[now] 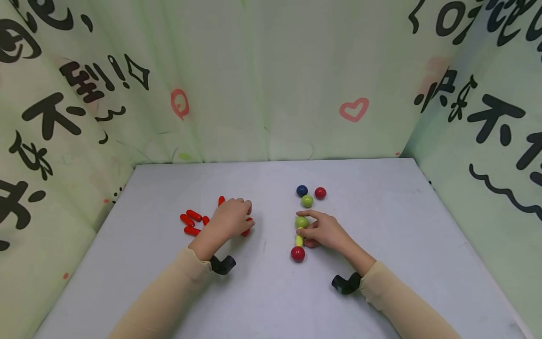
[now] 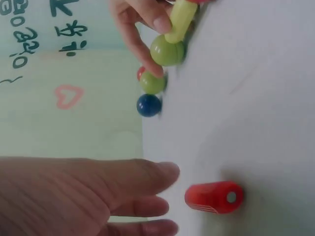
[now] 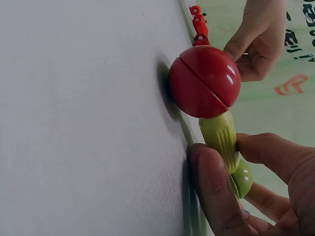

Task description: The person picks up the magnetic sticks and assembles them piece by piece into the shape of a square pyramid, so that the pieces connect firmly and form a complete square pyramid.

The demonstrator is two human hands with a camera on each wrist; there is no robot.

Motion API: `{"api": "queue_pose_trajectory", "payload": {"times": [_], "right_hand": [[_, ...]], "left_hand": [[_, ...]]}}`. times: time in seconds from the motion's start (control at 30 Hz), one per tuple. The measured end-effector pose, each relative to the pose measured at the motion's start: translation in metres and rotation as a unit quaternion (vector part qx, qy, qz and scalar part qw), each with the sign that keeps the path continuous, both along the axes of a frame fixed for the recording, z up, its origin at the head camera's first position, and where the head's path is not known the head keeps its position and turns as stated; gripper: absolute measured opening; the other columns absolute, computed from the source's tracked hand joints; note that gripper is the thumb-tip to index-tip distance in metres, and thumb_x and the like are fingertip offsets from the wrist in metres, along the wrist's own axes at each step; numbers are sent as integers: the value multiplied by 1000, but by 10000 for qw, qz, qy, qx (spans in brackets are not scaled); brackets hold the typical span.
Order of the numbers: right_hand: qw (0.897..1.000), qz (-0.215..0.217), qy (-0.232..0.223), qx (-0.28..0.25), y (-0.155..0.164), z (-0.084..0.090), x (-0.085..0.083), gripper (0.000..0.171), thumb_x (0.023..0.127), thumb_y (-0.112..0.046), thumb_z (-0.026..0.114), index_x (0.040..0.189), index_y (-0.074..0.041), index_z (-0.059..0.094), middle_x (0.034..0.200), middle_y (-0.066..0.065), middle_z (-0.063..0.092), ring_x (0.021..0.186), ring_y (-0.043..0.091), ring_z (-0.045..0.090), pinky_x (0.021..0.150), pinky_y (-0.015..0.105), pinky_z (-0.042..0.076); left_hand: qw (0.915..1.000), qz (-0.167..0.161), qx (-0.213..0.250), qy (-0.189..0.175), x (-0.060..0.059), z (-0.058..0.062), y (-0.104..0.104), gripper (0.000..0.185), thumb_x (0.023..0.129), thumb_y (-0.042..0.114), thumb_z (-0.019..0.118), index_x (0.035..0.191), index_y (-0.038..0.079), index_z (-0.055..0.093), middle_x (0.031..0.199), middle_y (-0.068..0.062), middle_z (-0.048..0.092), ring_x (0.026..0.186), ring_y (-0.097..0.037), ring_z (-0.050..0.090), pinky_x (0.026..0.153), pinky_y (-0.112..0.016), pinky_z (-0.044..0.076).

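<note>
My right hand [image 1: 302, 232] pinches a short yellow-green rod [image 3: 221, 137] between thumb and fingers. The rod joins a red ball [image 3: 204, 81] at the near end to a green ball [image 1: 302, 221] at the far end, and this piece lies on the table. My left hand [image 1: 237, 214] rests palm down among several red rods [image 1: 192, 216]. In the left wrist view its fingers [image 2: 162, 172] lie fairly straight and hold nothing. One red rod [image 2: 214, 196] lies just past the fingertips, apart from them.
Beyond my right hand lie three loose balls: blue [image 1: 302, 190], red [image 1: 320, 193] and green [image 1: 307, 201]. The grey table [image 1: 381, 212] is enclosed on three sides by pale green printed cloth walls [image 1: 262, 94].
</note>
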State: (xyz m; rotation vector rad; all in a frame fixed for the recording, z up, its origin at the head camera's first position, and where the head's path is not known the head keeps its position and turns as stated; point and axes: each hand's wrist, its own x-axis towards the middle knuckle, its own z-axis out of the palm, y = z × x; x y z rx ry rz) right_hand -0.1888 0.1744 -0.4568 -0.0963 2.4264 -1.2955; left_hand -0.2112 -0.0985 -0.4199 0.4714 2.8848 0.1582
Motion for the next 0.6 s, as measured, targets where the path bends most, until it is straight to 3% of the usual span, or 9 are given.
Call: {"api": "queue_pose_trajectory", "payload": {"times": [0.17,0.4,0.6], "right_hand": [[9987,-163,-329,-349,0,-1,-1,58,92,-15,78,142,-5,52,90,10,73,65,11,70,66,26,60],[9977,-136,-432,-511,-1,-2,-1,56,93,-15,77,140,-2,50,90,10,72,65,11,69,67,27,60],[9986,-250,-309,-356,-3,-3,0,55,92,-16,78,140,-5,53,87,10,71,63,12,68,66,27,60]], "left_hand": [[9995,216,-78,-206,2,-3,-1,29,90,30,79,101,9,63,80,-4,60,74,-19,56,67,-31,51],[9972,432,311,-526,4,-10,1,28,88,21,82,103,10,61,79,-4,60,74,-21,58,67,-31,51],[9966,173,649,-471,2,-22,6,22,90,16,80,103,11,64,84,-1,61,80,-19,57,74,-32,53]]}}
